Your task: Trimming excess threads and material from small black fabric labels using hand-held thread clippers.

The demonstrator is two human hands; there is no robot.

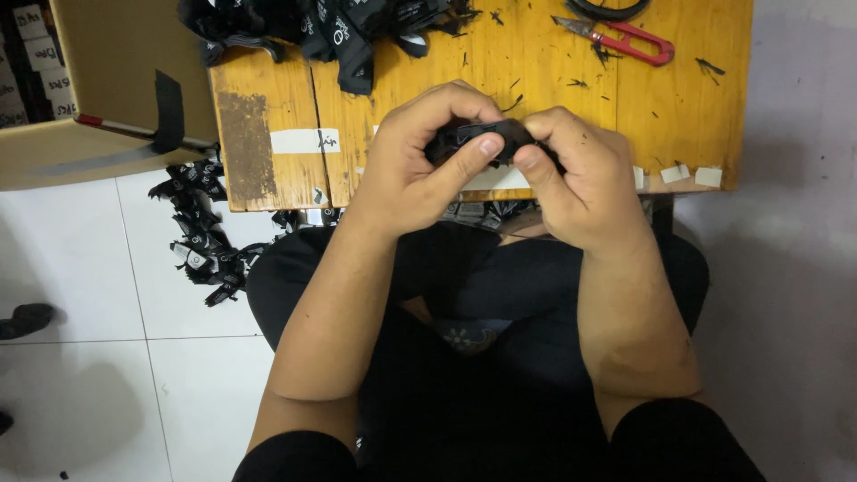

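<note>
Here the left hand (415, 165) and right hand (580, 178) meet, fingers curled, pinching a small black strap piece (486, 137) together.

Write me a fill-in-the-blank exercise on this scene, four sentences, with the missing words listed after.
1. Both the left hand and right hand pinch a small ____ item between them.
2. The thread snips on the wooden table have ____ handles.
3. The pile of black labels lies on the ____.
4. The cardboard box stands to the table's ____.

Missing words: black; red; floor; left
</note>
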